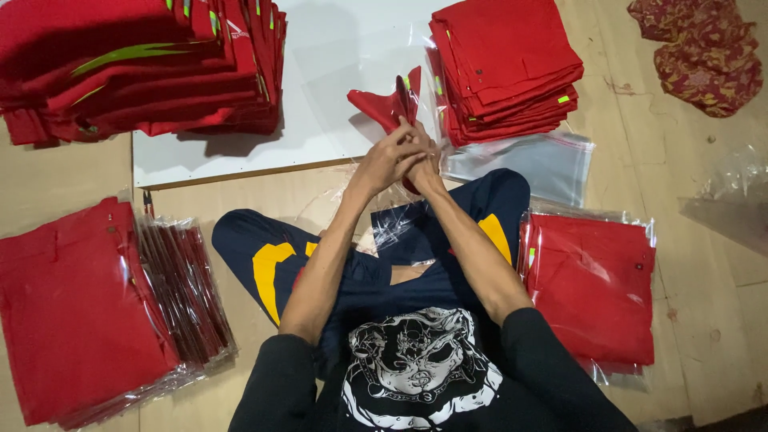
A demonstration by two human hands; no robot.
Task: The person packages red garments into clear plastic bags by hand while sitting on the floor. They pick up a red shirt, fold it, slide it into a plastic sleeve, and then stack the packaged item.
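We sit on a wooden floor (704, 264) ringed by red clothing. The biggest heap is the loose stack of red garments (136, 64) at the far left, resting on a white board (320, 104); a neater folded stack (504, 68) sits on the board's right side, with empty clear bags (544, 164) just below it. Bagged piles lie on either side of our legs — a large one at our left (88, 312), a smaller one at our right (592, 288). A patterned cloth (704, 52) lies well apart at the far right.

The piece in work is a small red garment (388, 104), held up straight ahead of us above our lap and over the board's near edge. Its long axis runs away from us, up from the hands and slightly leftward; the folded stack is just beside it on the right.

Both arms reach forward and meet at the garment's lower end. Our left hand (388, 160) is closed around the fabric, fingers curled over it. Our right hand (424, 164) presses against the left, clasping the same bunched end — neither is open, and we cannot tell which is nearer. A crinkled clear bag (392, 228) lies on our lap beneath the wrists.
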